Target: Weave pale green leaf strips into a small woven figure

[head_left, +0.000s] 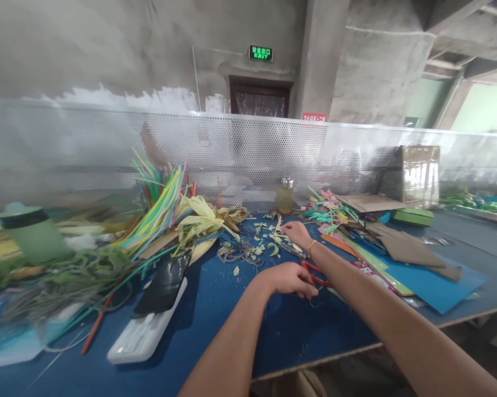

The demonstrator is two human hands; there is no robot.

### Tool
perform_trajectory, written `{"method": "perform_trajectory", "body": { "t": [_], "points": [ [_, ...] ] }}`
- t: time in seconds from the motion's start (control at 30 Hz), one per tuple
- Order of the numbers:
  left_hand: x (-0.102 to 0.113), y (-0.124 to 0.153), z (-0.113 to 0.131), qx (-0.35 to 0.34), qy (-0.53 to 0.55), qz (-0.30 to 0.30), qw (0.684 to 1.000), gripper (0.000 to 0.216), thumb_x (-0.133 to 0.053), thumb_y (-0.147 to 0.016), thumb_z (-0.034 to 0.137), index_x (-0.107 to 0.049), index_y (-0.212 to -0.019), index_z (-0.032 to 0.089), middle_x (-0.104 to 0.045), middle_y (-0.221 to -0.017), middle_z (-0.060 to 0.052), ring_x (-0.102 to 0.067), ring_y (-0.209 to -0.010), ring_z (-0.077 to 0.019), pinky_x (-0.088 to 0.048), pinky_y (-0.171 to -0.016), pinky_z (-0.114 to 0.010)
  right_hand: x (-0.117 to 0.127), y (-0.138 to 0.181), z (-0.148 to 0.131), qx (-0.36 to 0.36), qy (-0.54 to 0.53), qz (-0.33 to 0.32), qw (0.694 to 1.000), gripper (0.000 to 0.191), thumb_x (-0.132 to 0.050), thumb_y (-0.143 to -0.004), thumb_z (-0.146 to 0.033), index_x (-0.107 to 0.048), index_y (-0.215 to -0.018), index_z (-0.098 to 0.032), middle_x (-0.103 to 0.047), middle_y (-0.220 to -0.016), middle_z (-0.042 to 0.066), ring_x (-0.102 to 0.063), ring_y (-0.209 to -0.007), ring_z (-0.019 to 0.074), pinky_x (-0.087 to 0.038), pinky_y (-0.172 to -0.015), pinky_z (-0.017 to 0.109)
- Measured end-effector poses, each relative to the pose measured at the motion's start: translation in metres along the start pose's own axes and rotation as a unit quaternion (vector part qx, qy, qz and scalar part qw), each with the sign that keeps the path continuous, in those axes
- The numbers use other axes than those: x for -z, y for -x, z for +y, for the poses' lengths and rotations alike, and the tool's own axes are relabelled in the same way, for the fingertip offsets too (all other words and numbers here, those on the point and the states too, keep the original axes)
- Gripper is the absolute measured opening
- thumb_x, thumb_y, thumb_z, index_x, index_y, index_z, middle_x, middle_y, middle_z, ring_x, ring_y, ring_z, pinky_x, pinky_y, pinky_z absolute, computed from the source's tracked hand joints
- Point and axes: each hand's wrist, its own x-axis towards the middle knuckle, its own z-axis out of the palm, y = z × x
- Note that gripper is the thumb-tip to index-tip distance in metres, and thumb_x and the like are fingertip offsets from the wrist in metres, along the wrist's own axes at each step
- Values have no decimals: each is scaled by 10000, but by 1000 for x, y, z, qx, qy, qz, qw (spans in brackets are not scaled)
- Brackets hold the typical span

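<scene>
My left hand (292,278) is closed in a pinch low over the blue table, its fingertips pointing right. A thin strand (315,303) shows just below those fingertips; whether it is held is unclear. Beyond it, my right hand (298,234) reaches forward over a litter of pale and green scraps (273,242), fingers bent together, with something too small to name perhaps between them. A yellow bracelet (311,248) circles the right wrist. Red-handled scissors (316,267) lie between the two hands, partly covered by them.
Left stand a bundle of coloured stems (161,193), dried husks (202,220), a phone (163,284) on a white case (149,336) and a green cup (35,234). A jar (285,198) stands behind. Cardboard (405,242) and a blue sheet (447,286) lie right. A perforated screen (265,149) backs the table.
</scene>
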Motion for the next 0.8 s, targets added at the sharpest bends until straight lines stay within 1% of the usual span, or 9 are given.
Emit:
{"method": "perform_trajectory", "body": {
  "t": [0.1, 0.27, 0.4, 0.5, 0.6, 0.63, 0.67, 0.73, 0.8],
  "points": [
    [-1, -1, -1, 5, 5, 0, 1000, 363, -796, -628, 472, -729, -833, 180, -704, -763, -34, -623, -718, -156, -482, -718, -286, 15, 16, -2, 41, 16, 12, 999, 196, -614, -734, -288, -715, -629, -158, -655, -587, 9, -522, -559, 110, -308, -539, 221],
    [0, 1, -3, 7, 8, 13, 1000, 320, -779, -657, 430, -724, -831, 168, -699, -755, -34, -628, -718, -155, -486, -740, -292, 17, 31, -9, 53, -44, 49, 996, 344, -559, -808, -428, -733, -721, -146, -695, -659, 24, -505, -524, 110, -332, -529, 225],
    [-1, 1, 0, -19, -15, 77, 997, 285, -732, -707, 397, -715, -869, 163, -702, -781, -46, -637, -729, -166, -487, -717, -294, 20, 36, 0, 90, -3, 46, 995, 310, -567, -816, -411, -739, -748, -161, -710, -672, 34, -571, -585, 138, -354, -560, 233],
    [0, 5, 6, -34, -44, 120, 991, 253, -691, -741, 369, -711, -885, 161, -710, -797, -57, -647, -742, -176, -488, -713, -294, 26, 35, 11, 95, 30, 34, 994, 275, -559, -823, -372, -740, -767, -173, -717, -681, 37, -595, -603, 149, -356, -572, 240],
    [12, 21, 13, -34, -80, 159, 983, 231, -657, -762, 323, -717, -926, 171, -725, -835, -58, -656, -756, -181, -487, -736, -293, 33, 33, 15, 96, 48, 35, 994, 267, -550, -827, -353, -729, -733, -178, -709, -662, 35, -597, -596, 149, -348, -571, 242],
    [19, 29, 14, -25, -107, 196, 974, 237, -644, -770, 316, -720, -950, 182, -730, -845, -55, -660, -762, -187, -482, -740, -294, 35, 33, 14, 102, 53, 39, 993, 270, -548, -829, -349, -722, -711, -180, -703, -652, 32, -593, -589, 146, -345, -570, 242],
    [28, 39, 16, -10, -140, 255, 957, 232, -629, -779, 312, -723, -956, 194, -734, -859, -53, -661, -769, -194, -474, -736, -295, 38, 33, 13, 107, 56, 43, 992, 274, -546, -830, -347, -713, -690, -182, -697, -642, 29, -585, -580, 143, -339, -566, 243],
    [45, 58, 16, 37, -206, 385, 899, 219, -621, -790, 320, -730, -956, 227, -739, -949, -50, -660, -846, -211, -454, -755, -293, 42, 34, 9, 117, 55, 52, 990, 280, -543, -833, -343, -700, -664, -185, -688, -633, 23, -571, -566, 137, -330, -559, 243],
    [58, 74, 15, 93, -250, 469, 842, 190, -634, -781, 310, -731, -924, 230, -737, -963, -60, -654, -891, -231, -438, -768, -300, 47, 34, 5, 127, 53, 61, 989, 280, -543, -837, -340, -698, -663, -185, -681, -632, 23, -567, -570, 135, -330, -564, 243]
  ]
}}
